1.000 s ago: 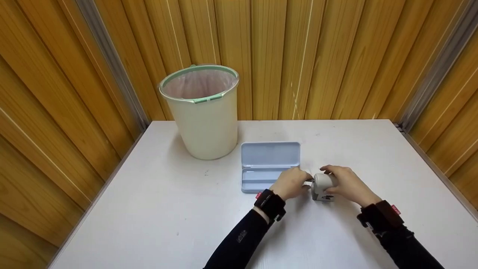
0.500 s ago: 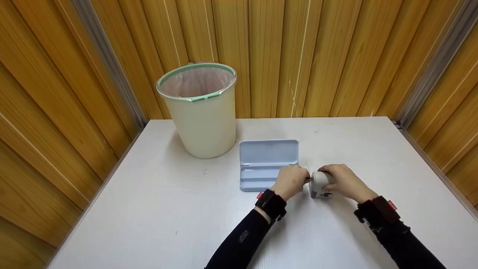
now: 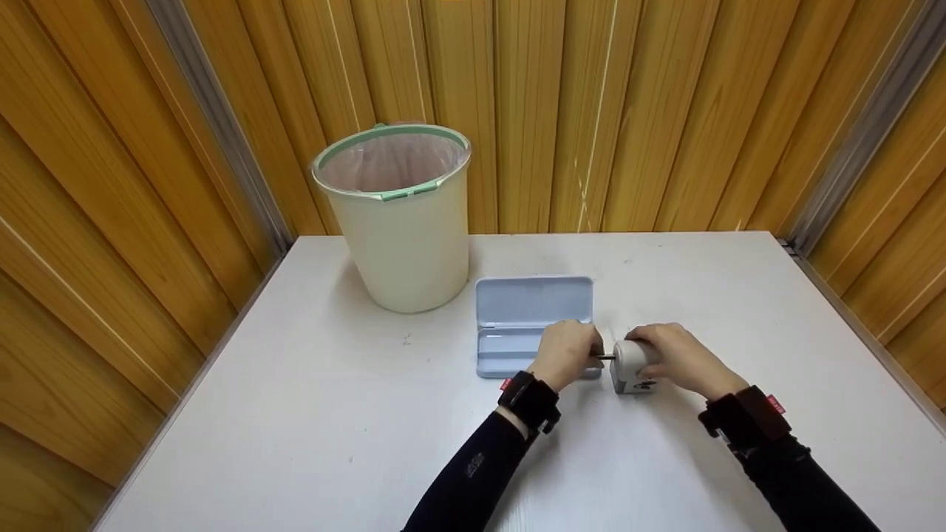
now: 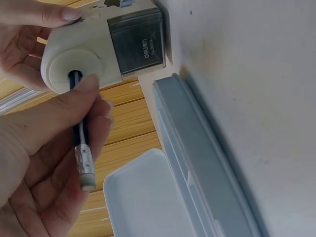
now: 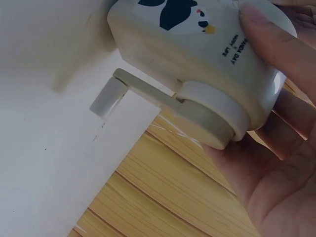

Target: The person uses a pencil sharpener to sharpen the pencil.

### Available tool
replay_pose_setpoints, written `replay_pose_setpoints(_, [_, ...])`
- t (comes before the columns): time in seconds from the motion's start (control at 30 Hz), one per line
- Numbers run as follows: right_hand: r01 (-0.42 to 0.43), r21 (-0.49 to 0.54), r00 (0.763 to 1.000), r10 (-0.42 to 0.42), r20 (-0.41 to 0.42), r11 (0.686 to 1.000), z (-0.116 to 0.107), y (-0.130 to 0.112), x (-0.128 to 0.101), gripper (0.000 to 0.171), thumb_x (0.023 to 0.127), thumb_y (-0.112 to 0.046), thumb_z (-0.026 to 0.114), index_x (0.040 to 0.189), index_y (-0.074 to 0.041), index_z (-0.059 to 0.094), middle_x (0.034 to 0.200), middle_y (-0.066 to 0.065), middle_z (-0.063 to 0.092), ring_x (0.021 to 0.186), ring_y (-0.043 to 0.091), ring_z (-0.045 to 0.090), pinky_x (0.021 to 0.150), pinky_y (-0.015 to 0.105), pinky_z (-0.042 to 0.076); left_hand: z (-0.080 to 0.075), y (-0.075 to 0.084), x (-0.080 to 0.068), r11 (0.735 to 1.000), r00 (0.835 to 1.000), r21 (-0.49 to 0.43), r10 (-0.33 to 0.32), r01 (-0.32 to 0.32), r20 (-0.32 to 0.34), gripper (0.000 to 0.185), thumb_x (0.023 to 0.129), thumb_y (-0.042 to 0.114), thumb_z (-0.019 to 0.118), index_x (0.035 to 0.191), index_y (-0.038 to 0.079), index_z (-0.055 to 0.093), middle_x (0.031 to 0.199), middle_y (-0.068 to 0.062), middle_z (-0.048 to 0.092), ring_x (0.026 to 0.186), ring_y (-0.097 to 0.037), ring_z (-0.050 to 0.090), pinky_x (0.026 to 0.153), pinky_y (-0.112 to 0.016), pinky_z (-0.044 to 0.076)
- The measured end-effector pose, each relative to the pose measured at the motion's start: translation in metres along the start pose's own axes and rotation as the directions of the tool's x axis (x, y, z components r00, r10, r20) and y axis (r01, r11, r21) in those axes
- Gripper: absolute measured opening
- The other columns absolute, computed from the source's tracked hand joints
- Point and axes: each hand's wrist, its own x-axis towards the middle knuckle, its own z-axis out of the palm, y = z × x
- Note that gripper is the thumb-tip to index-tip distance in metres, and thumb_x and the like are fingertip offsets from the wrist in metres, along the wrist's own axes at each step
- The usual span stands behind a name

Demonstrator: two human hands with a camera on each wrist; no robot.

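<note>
A cream pencil sharpener point(image 3: 633, 365) point(image 4: 94, 49) point(image 5: 197, 54) with a side crank point(image 5: 148, 96) stands on the white table point(image 3: 332, 414). My right hand point(image 3: 676, 358) wraps over its body from the right. My left hand point(image 3: 567, 355) pinches a dark pencil point(image 4: 80, 143) point(image 3: 606, 357) with a metal end cap, its tip pushed into the sharpener's front hole. Just behind my left hand lies an open light-blue pencil case point(image 3: 528, 314) point(image 4: 187, 168).
A cream waste bin point(image 3: 399, 222) with a green rim and a pink liner stands at the table's back left. Wooden slat walls point(image 3: 591, 111) close in the table on three sides. Bare tabletop spreads to the left and front.
My left hand has drawn slightly left, so a short dark length of pencil now shows between it and the sharpener. The right hand and sharpener have stayed nearly still.
</note>
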Motion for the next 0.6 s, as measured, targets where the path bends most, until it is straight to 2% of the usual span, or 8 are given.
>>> replay_pose_setpoints(0.23, [0.024, 0.002, 1.000, -0.024, -0.011, 1.000, -0.006, -0.002, 0.003, 0.046, 0.064, 0.000, 0.086, 0.106, 0.006, 0.068, 0.100, 0.017, 0.073, 0.092, 0.032, 0.067, 0.083, 0.051, 0.053, -0.007, -0.006, 0.000, 0.998, 1.000, -0.062, -0.015, 0.015, 0.004, 0.016, 0.068, 0.036, 0.085, 0.078, 0.024, 0.079, 0.072, 0.012, 0.073, 0.065, -0.005, 0.064, 0.055, -0.019, 0.045])
replay_pose_setpoints(0.6, [0.037, 0.023, 0.999, -0.037, -0.008, 0.999, -0.010, -0.003, 0.008, 0.046, 0.066, 0.000, 0.085, 0.109, 0.005, 0.068, 0.103, 0.017, 0.073, 0.095, 0.034, 0.067, 0.085, 0.052, 0.053, -0.014, -0.011, -0.002, 0.996, 1.000, -0.084, -0.028, 0.029, 0.012, 0.018, 0.068, 0.036, 0.085, 0.079, 0.023, 0.079, 0.075, 0.011, 0.074, 0.068, -0.006, 0.066, 0.058, -0.020, 0.048])
